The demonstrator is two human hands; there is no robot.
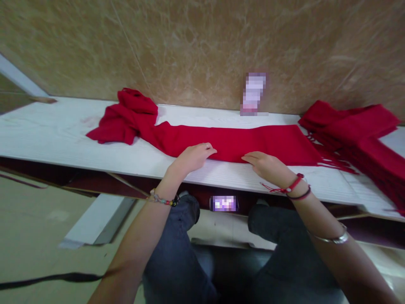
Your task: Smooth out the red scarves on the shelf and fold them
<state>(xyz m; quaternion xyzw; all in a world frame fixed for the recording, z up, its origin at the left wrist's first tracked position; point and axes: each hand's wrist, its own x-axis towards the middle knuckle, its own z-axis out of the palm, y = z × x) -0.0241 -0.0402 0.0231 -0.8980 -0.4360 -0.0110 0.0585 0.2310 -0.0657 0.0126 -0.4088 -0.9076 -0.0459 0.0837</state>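
A red scarf [234, 139] lies stretched along a white board-like table top [38, 126], flat in the middle and bunched into a heap at its left end. Fringe hangs from its right end. My left hand [196, 157] is closed at the scarf's near edge, its thumb and fingers pinching the cloth. Farther right along that same edge, my right hand [268, 165] also has its fingertips pressed together on the cloth. A second red fringed cloth [351, 122] lies folded at the right, close to the scarf's fringe.
A brown marbled wall [190, 50] rises behind the table. A blurred-out pale item [253, 90] leans there. Below the front edge are a lit phone-like screen [224, 203], my knees and a white panel [98, 219]. A black strap [53, 279] crosses at lower left.
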